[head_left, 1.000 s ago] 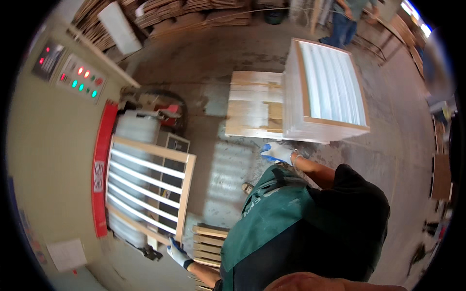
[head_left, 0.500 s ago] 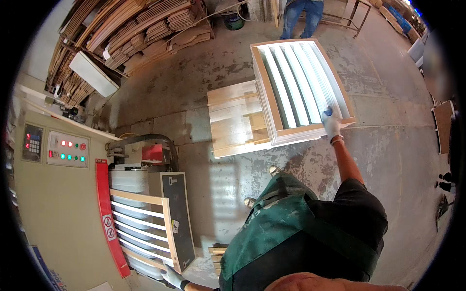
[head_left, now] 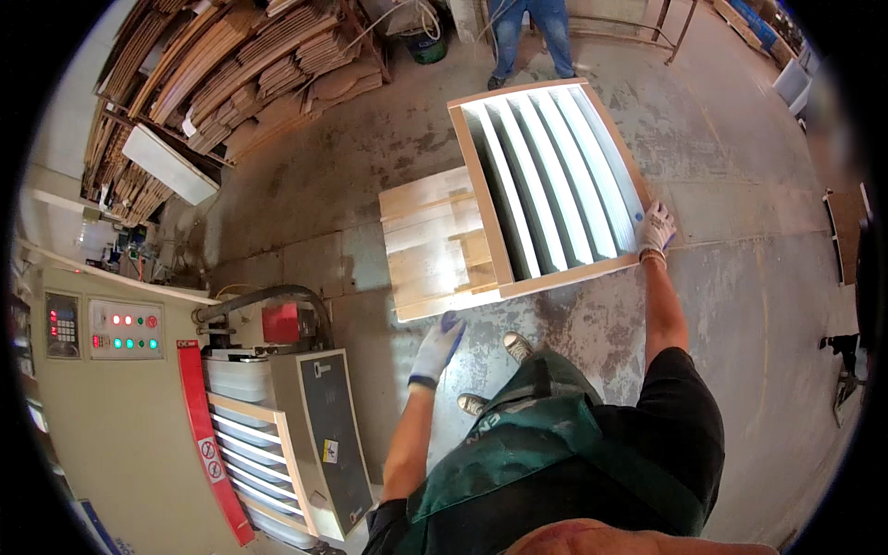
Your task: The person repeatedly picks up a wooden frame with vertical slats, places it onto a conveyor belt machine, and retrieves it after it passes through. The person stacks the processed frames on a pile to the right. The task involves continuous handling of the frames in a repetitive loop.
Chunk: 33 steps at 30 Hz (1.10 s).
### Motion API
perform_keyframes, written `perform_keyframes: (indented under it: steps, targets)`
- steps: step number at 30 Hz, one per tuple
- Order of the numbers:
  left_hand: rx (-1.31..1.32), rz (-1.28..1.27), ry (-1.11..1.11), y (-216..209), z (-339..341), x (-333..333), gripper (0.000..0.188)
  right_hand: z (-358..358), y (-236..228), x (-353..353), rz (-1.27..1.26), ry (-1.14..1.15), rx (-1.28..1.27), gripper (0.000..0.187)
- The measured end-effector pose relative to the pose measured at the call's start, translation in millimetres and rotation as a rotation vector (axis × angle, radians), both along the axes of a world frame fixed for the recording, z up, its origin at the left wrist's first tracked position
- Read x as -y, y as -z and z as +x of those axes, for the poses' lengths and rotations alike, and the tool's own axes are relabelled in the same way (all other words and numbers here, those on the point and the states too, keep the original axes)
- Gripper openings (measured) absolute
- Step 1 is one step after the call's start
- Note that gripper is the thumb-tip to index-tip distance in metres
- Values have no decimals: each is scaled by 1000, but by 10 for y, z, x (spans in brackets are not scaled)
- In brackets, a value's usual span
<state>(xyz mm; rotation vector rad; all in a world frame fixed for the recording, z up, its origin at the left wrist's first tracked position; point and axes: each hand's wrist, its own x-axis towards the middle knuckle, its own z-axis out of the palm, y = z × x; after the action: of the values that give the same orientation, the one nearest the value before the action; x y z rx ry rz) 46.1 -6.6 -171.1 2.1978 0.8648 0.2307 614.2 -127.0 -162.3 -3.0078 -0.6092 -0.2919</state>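
Note:
My right hand (head_left: 657,229), in a white and blue work glove, grips the near right corner of a wooden slatted frame (head_left: 544,277) with pale slats. This frame lies over a wooden pallet (head_left: 427,242), and what is beneath it is mostly hidden. My left hand (head_left: 438,348), gloved likewise, reaches forward just short of the pallet's near edge. Its fingers are stretched out and it holds nothing. At the lower left, another slatted frame (head_left: 289,453) stands against a machine.
The machine has a control panel (head_left: 126,328) with lit buttons and a dark-sided box (head_left: 333,435). Wooden boards (head_left: 268,74) are stacked at the far left. Beyond the slatted frame stands another person (head_left: 532,37) in blue trousers. A dark bucket (head_left: 425,46) is nearby.
My left hand has left the slatted frame at the machine and swung forward toward the pallet. My right hand now wraps the other frame's corner; that frame appears larger, its stacked side no longer showing.

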Motion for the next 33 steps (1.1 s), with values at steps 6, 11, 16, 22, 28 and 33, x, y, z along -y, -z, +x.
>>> perform_keyframes:
  steps: [6,11,16,22,28,33]
  targets:
    - [39,-368,-298,-431,1346,-518,57,-174,193,302,-119,-59,8,38]
    - [103,-596,-506,-60,1312,-650,47,-767,424,678,-115,-161,-22,31]
    - [-258,-290,-499,-146,465,-508,52,-1499,690,1254,640,-59,-612,38]
    - [-298,-270,-679,-780,-546,385,52,-2114,654,1500,831,-105,-1149,17]
    - [-61,-123,-1103,-1545,-1155,1385,44,-2297,275,782,773,-423,-1406,11]
    - [68,-174,-1533,-1613,-1551,2442,40,-3022,-609,-50,455,-714,-1524,12]
